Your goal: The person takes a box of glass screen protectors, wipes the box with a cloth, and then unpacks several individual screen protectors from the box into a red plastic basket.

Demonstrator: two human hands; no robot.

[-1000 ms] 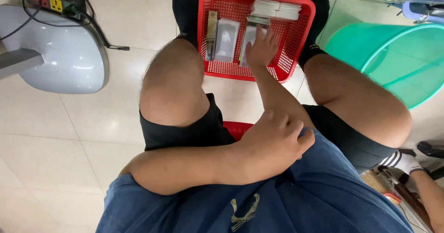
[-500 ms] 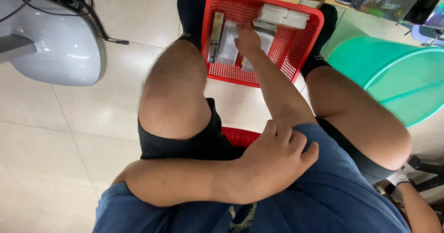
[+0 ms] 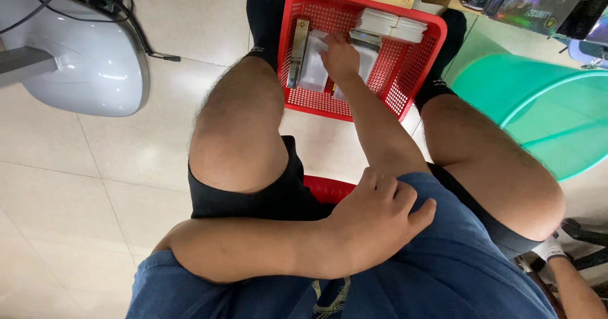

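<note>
Head view. Right hand (image 3: 340,58) reaches into the red basket (image 3: 415,65) at twelve o'clock, fingers spread loosely on a clear plastic sleeve (image 3: 315,69) lying flat, not yet pinched. The sleeve looks light, limp and slick; an edge pinch seems best. Left hand (image 3: 373,217) rests at six o'clock across the blue shirt (image 3: 456,274), fingers curled, holding nothing.

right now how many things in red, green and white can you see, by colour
red: 2, the basket and the stool seat
green: 1, the tub
white: 2, the paper stack and the rounded base
total: 5
</note>
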